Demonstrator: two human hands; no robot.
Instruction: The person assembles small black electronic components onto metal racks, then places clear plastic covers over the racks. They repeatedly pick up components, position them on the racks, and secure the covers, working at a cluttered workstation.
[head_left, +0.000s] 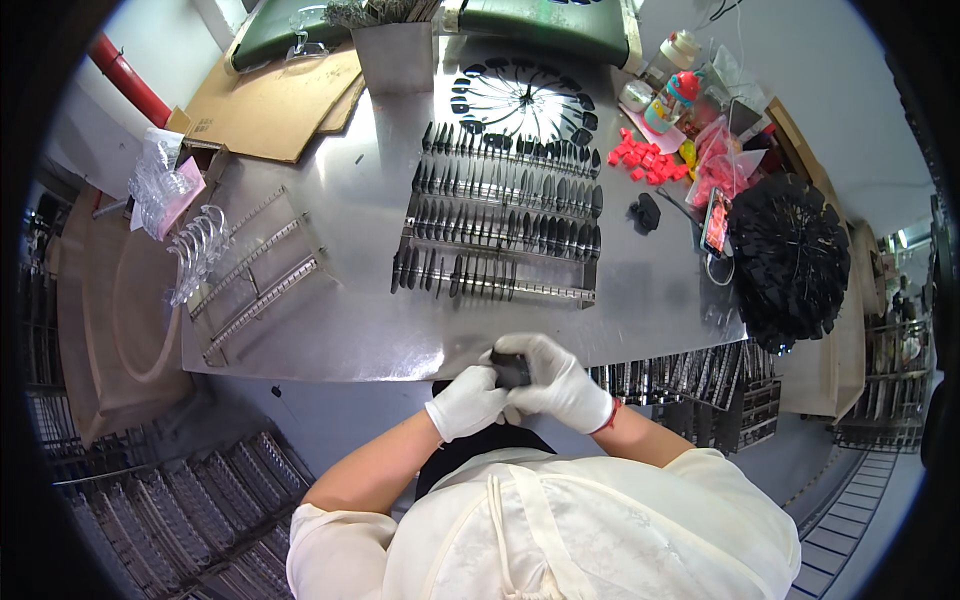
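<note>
Both my hands wear white gloves and meet at the near edge of a steel table (340, 330). My left hand (466, 403) and my right hand (557, 380) together grip a small black piece (512, 371) between them. Just beyond them a metal rack (497, 235) holds several rows of small black parts on rods. A round fan of the same black parts (523, 97) lies farther back.
Empty metal racks (262, 283) and clear plastic hooks (197, 250) lie at the left. Red blocks (647, 158), bottles, bags and a phone (717, 222) sit at the right, next to a black bristly disc (790, 258). Cardboard (270, 100) lies at the back left. Filled racks (690, 378) hang below the table's edge.
</note>
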